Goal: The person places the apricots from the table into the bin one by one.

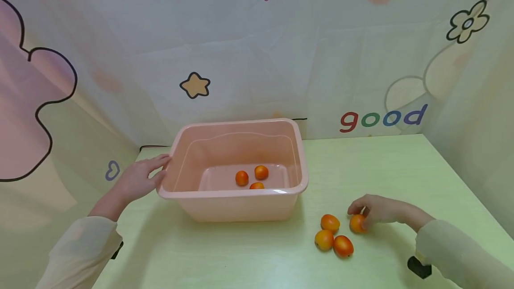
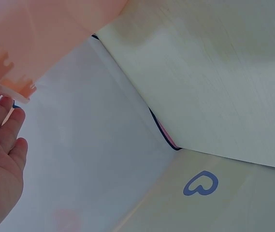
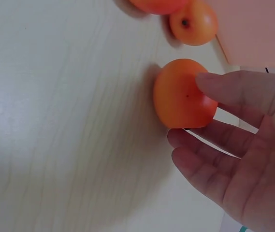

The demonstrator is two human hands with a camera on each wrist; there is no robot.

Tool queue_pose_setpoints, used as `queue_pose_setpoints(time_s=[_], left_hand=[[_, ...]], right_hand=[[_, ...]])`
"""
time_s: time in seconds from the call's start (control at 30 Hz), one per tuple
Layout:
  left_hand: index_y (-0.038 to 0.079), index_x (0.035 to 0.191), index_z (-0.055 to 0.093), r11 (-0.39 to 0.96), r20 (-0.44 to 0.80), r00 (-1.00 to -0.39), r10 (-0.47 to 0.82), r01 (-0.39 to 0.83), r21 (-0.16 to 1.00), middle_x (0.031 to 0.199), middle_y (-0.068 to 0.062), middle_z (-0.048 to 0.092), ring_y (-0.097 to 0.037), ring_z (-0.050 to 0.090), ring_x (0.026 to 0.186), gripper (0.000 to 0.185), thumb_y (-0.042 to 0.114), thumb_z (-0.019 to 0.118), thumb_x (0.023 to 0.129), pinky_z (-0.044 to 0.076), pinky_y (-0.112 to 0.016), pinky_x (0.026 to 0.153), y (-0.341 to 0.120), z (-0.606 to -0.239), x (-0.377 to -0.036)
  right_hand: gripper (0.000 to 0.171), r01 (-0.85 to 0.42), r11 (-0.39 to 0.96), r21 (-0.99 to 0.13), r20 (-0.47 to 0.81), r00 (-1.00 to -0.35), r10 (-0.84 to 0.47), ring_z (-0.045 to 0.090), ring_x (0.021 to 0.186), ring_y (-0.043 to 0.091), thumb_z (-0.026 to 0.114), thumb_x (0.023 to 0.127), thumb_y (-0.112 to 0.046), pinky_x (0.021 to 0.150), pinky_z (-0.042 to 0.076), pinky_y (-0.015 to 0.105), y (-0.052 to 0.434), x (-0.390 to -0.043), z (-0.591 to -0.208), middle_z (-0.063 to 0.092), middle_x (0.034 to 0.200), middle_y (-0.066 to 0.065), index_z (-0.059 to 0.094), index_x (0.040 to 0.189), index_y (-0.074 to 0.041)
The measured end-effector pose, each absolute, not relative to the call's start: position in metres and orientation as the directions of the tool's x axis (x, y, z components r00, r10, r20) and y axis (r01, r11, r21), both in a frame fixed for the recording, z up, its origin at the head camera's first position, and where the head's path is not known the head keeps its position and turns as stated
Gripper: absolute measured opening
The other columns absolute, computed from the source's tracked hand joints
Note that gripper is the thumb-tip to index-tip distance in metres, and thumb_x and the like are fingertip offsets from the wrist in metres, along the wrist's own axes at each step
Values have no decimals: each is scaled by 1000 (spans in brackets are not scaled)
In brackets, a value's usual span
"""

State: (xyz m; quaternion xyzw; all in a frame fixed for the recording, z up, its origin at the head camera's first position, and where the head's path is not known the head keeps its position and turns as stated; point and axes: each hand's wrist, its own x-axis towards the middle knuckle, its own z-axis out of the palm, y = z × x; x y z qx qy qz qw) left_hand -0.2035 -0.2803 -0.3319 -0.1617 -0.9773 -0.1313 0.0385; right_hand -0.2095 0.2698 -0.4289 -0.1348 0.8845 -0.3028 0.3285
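Here the right hand (image 1: 379,211) lies low on the pale green table (image 1: 401,168), forearm coming in from the right edge of the head view, sleeve cream-coloured. Its thumb and fingers (image 3: 234,89) curl round an orange fruit (image 1: 357,224) that sits on the tabletop; the wrist view shows the thumb on top of the fruit and the other fingers closing under its near side, so the grip is a pinch with the fruit in contact with the table. Three more orange fruits (image 1: 330,235) lie in a tight cluster just to the left of the held one, touching or nearly touching each other.

The left hand (image 1: 138,177) reaches forward from the left, fingers straight and together, fingertips resting against the left rim of a pink plastic tub (image 1: 234,195). The left wrist view shows the fingers flat under the tub's lip, gripping nothing.

The tub stands upright near the middle of the table, towards the back. Inside it, on the floor of the tub, are three orange fruits (image 1: 250,177), close together near the front wall.

The table has a faint wood grain. A pale printed cloth backdrop (image 1: 281,57) encloses it on three sides, with a star, a flower, a heart, a plus sign and the word "good" in coloured letters.
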Motion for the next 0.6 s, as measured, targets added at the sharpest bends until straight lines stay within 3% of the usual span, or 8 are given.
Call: queue_pose_setpoints(time_s=[0.33, 0.6], left_hand=[[4, 130, 43, 913, 111, -947, 301, 320, 252, 135, -19, 41, -46, 39, 116, 45, 24, 47, 90, 33, -60, 91, -281, -333, -204], [4, 131, 42, 916, 98, -952, 292, 307, 259, 136, -18, 39, -45, 38, 117, 45, 24, 46, 90, 31, -61, 92, -282, -333, -204]], right_hand=[[29, -105, 786, -609, -467, -754, -462, 48, 86, 19, 67, 70, -4, 76, 44, 35, 269, -210, -433, 58, 94, 1, 63, 97, -11], [31, -155, 776, -611, -440, -749, -496, 49, 83, 17, 69, 72, -10, 76, 46, 34, 267, -213, -420, 59, 93, 1, 62, 102, -7]])
